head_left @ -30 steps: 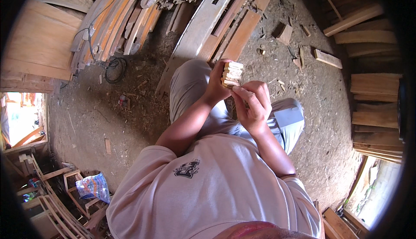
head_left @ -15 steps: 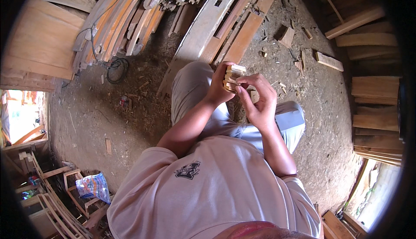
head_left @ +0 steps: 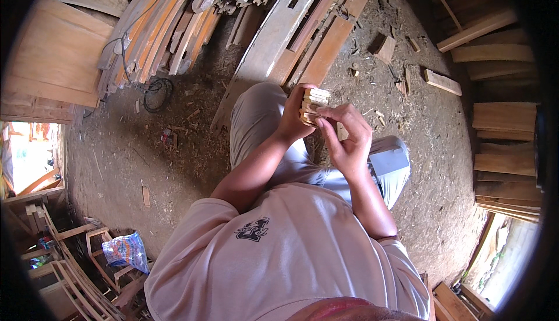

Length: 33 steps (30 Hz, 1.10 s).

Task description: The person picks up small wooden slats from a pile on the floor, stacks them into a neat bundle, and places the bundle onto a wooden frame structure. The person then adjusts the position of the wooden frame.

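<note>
In front of my knees, my left hand [head_left: 294,115] is closed round a bundle of small wooden pieces [head_left: 315,97], light in colour and stacked with their ends showing. My right hand [head_left: 348,131] meets the bundle from the other side. Its thumb and forefinger pinch together at the near part of the stack, touching the wood; whether they grip a single piece is too small to tell. The palm of my left hand and the far side of the bundle are hidden.
Long planks [head_left: 279,27] lie on the dirt floor ahead, beside a pile of timber [head_left: 166,21]. A black cable [head_left: 157,95] coils near that pile. Offcuts [head_left: 442,82] lie at the right, near stacked boards [head_left: 504,117]. A plastic bag [head_left: 126,252] rests among wooden frames at the lower left.
My right thumb and fingers have shifted slightly on the stack of wooden pieces. My left hand keeps the bundle in nearly the same place.
</note>
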Motion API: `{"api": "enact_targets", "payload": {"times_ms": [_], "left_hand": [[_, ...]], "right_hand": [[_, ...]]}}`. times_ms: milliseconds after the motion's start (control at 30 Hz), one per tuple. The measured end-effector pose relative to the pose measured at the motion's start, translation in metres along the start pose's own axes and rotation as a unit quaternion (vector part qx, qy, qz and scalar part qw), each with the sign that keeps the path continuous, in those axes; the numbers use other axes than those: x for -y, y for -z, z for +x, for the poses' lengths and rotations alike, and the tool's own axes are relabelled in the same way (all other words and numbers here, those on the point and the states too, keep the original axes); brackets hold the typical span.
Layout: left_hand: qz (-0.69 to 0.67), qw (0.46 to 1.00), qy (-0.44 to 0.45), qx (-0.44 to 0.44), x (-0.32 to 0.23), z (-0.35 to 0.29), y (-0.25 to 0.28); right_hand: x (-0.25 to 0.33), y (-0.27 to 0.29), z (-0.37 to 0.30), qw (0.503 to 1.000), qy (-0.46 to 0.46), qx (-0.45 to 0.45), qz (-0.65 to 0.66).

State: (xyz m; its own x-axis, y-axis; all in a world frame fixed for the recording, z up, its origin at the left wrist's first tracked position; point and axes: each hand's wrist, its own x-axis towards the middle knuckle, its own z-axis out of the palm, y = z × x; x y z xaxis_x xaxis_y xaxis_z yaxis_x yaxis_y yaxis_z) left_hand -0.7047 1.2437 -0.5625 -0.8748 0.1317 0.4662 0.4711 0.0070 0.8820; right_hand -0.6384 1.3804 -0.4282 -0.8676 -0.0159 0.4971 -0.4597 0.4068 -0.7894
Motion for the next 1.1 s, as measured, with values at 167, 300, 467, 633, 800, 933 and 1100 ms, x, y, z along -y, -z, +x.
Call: {"api": "enact_targets", "payload": {"times_ms": [167, 300, 467, 633, 800, 933, 1100], "left_hand": [[0.039, 0.999, 0.017, -0.008, 0.006, 0.001, -0.002], [0.033, 0.999, -0.009, -0.003, 0.004, 0.002, -0.004], [-0.003, 1.0, 0.002, 0.005, 0.002, 0.002, -0.002], [0.042, 0.999, -0.01, -0.001, -0.009, 0.005, -0.002], [0.026, 1.0, -0.007, -0.001, -0.005, 0.004, -0.002], [0.036, 0.999, -0.019, 0.001, -0.01, 0.005, -0.001], [0.037, 0.999, -0.007, 0.007, -0.015, 0.004, 0.001]], "right_hand": [[-0.005, 0.007, 0.01, 0.99, -0.093, 0.04, 0.099], [-0.012, 0.012, 0.02, 0.99, -0.085, 0.052, 0.096], [0.002, 0.014, 0.035, 0.999, -0.022, 0.036, 0.015], [-0.001, 0.013, 0.035, 0.999, 0.021, 0.035, -0.036], [0.003, 0.013, 0.036, 0.999, -0.014, 0.036, -0.029], [0.007, 0.013, 0.037, 0.998, -0.022, 0.038, -0.038], [0.012, 0.012, 0.038, 0.997, 0.008, 0.018, -0.068]]}}
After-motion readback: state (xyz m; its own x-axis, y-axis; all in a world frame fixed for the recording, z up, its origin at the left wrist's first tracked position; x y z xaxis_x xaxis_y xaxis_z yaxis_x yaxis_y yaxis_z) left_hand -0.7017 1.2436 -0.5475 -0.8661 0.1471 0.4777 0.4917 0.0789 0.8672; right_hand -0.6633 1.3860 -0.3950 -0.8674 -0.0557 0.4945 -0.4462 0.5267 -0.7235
